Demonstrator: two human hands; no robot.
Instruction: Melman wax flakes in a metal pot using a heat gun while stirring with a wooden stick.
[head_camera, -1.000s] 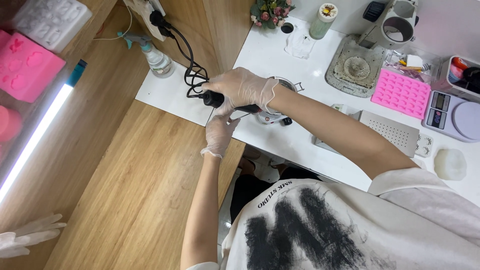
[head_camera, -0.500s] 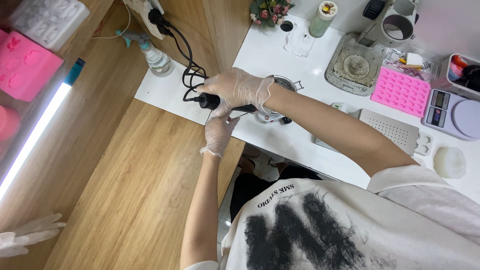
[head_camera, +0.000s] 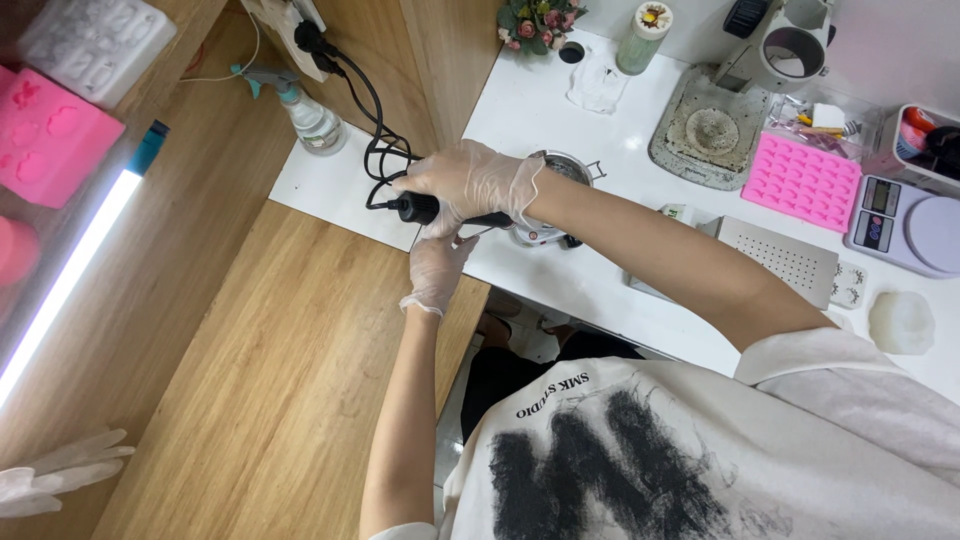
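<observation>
Head view, gloved hands over the edge of the white bench (head_camera: 560, 110).

Far left of the grip: pink mould (head_camera: 45, 135) and clear mould (head_camera: 95, 40) on a wooden shelf, lit strip lamp (head_camera: 70, 270) below them, a loose glove (head_camera: 55, 475) at the lower corner.

Just left of the grip: spray bottle (head_camera: 305, 110); black cable (head_camera: 375, 140) runs from a wall plug down into the tool's end.

Left hand (head_camera: 438, 270): directly under the grip, fingers pinched at the tool's underside; whether it clamps anything I cannot tell.

Right hand (head_camera: 470, 185): closed around the black handheld tool (head_camera: 425, 208), held level above the bench edge.

Just right of the grip: small metal pot (head_camera: 560, 170), touching the wrist line in view.

Further right: grey round-dished slab (head_camera: 712, 130), pink tray mould (head_camera: 800, 180), perforated white plate (head_camera: 780, 258), digital scale (head_camera: 910, 225), whitish lump (head_camera: 900, 322).
</observation>
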